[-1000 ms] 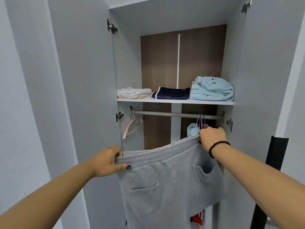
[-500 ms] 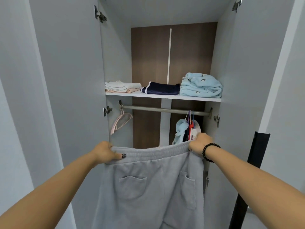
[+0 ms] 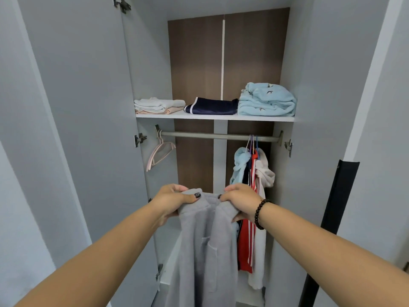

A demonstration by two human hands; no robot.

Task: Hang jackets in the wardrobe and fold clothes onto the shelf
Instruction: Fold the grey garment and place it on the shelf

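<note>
Grey fleece sweatpants [image 3: 205, 247] gripped at waistband by left hand [image 3: 171, 199] and right hand [image 3: 240, 201], hung jackets [image 3: 252, 196] behind, folded clothes [image 3: 266, 99] on white shelf [image 3: 212, 117] above.

Two bare hands, the left hand [image 3: 171, 199] and the right hand [image 3: 240, 201], share one pair of grey fleece sweatpants [image 3: 205, 251], and one black bead bracelet [image 3: 260, 213] circles the right wrist. The single white wardrobe shelf [image 3: 214, 117] carries three folded piles: one cream and peach stack [image 3: 158, 105], one navy garment with white trim [image 3: 212, 106] and one pale blue fleece bundle [image 3: 267, 99]. One grey metal rail [image 3: 219, 136] holds one empty pink plastic hanger [image 3: 160, 154] and one cluster of hung jackets [image 3: 252, 173], their exact number impossible to tell
</note>
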